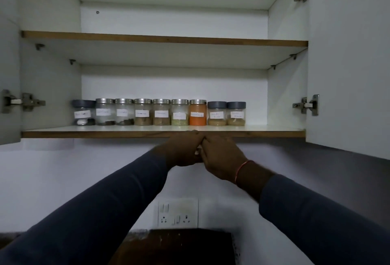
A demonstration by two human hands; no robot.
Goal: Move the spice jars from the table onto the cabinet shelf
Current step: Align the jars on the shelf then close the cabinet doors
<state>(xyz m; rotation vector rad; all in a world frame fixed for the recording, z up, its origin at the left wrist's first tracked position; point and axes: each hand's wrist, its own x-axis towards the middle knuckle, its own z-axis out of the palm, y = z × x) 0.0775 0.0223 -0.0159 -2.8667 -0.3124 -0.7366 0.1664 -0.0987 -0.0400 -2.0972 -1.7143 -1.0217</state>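
Note:
Several labelled spice jars stand in one row at the back of the lower cabinet shelf (274,130). An orange-filled jar (197,114) stands right of middle, a grey-lidded jar (83,114) ends the row on the left, and two grey-lidded jars (217,114) (236,114) end it on the right. My left hand (181,150) and my right hand (221,154) touch each other just below the shelf's front edge. Their backs face me and the fingers curl in. I see no jar in either hand.
The upper shelf (147,38) holds nothing visible. Both cabinet doors stand open, one at the left (8,74) and one at the right (348,64). A switch and socket panel (178,212) sits on the wall below, above a dark brown board (179,245).

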